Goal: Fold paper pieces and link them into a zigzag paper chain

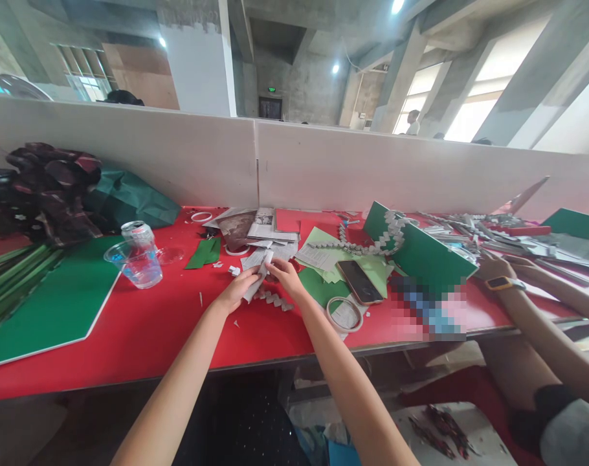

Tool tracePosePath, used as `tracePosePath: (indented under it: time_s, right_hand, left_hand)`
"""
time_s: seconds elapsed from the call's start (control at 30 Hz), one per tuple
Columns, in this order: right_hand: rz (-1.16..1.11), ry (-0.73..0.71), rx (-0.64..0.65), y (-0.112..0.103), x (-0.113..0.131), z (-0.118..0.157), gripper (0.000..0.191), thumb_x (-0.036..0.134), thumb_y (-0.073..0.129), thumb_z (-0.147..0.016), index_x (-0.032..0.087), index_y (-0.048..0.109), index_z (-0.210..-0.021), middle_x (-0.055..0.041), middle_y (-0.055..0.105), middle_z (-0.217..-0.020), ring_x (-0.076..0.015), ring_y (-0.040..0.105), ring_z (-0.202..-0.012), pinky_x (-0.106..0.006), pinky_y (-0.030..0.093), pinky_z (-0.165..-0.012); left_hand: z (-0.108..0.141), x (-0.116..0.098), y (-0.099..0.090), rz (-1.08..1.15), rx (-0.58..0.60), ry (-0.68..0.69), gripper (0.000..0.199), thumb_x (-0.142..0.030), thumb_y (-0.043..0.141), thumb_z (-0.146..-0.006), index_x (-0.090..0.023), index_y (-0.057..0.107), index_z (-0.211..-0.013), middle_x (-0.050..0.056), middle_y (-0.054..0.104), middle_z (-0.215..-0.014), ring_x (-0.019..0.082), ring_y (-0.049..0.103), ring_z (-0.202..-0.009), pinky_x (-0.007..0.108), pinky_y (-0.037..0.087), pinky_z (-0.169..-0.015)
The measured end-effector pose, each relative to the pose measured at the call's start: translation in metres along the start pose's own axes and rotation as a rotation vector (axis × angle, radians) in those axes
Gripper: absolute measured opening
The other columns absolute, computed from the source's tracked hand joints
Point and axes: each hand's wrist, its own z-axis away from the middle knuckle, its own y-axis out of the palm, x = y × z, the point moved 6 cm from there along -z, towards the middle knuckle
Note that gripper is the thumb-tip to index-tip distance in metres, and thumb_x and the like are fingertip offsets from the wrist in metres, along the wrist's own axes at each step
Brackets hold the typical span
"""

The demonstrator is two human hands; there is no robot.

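Above the red tabletop, my left hand pinches the lower part of a whitish-grey folded paper strip. My right hand has its fingers closed at the strip's upper end; some fingertips are hidden behind the paper. Just under the hands lies a zigzag chain of folded paper. A small folded white paper piece rests left of my left hand. To the right, a longer folded-paper chain runs over green paper sheets and up onto a green board.
A phone and a roll of tape lie at right. A clear plastic cup and a can stand left, near a large green board. A co-worker's hands are at the far right. A white partition lines the back.
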Motion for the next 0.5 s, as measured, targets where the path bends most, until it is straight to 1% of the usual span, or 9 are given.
tracePosePath:
  time_s: [0.13, 0.23, 0.33, 0.5]
  right_hand:
    - [0.026, 0.004, -0.036, -0.0006, 0.0031, 0.0017, 0.036, 0.051, 0.062, -0.077, 0.015, 0.061, -0.078, 0.0041, 0.046, -0.057, -0.0068, 0.037, -0.051, -0.022, 0.03, -0.051]
    - [0.023, 0.01, -0.049, -0.0007, 0.0045, 0.0025, 0.036, 0.051, 0.063, -0.077, 0.015, 0.061, -0.077, 0.005, 0.042, -0.056, -0.0064, 0.034, -0.05, -0.022, 0.028, -0.049]
    - [0.037, 0.019, -0.055, -0.0025, 0.0022, 0.0013, 0.036, 0.051, 0.063, -0.076, 0.015, 0.062, -0.078, 0.0052, 0.041, -0.055, -0.0066, 0.033, -0.05, -0.022, 0.026, -0.048]
    - [0.09, -0.022, -0.079, -0.0085, -0.0037, -0.0027, 0.036, 0.051, 0.064, -0.074, 0.016, 0.064, -0.075, 0.0021, 0.048, -0.063, -0.0086, 0.037, -0.057, -0.022, 0.029, -0.053]
  left_hand:
    - [-0.0039, 0.0027, -0.0033, -0.007, 0.019, 0.02, 0.046, -0.035, 0.063, -0.079, -0.015, 0.054, -0.12, 0.0, 0.058, -0.064, 0.011, 0.051, -0.05, 0.022, 0.03, -0.042]
    - [-0.0052, 0.0025, -0.0047, -0.003, 0.013, 0.032, 0.045, -0.038, 0.066, -0.078, -0.016, 0.056, -0.116, -0.001, 0.055, -0.064, 0.009, 0.048, -0.048, 0.023, 0.026, -0.041]
    - [-0.0051, 0.0018, -0.0041, 0.013, 0.018, 0.042, 0.044, -0.039, 0.068, -0.076, -0.017, 0.057, -0.113, -0.003, 0.052, -0.065, 0.008, 0.046, -0.048, 0.023, 0.025, -0.041]
    - [-0.0048, 0.0048, -0.0026, -0.008, 0.054, 0.029, 0.045, -0.044, 0.067, -0.078, -0.017, 0.056, -0.112, -0.004, 0.046, -0.062, 0.008, 0.046, -0.049, 0.022, 0.029, -0.043]
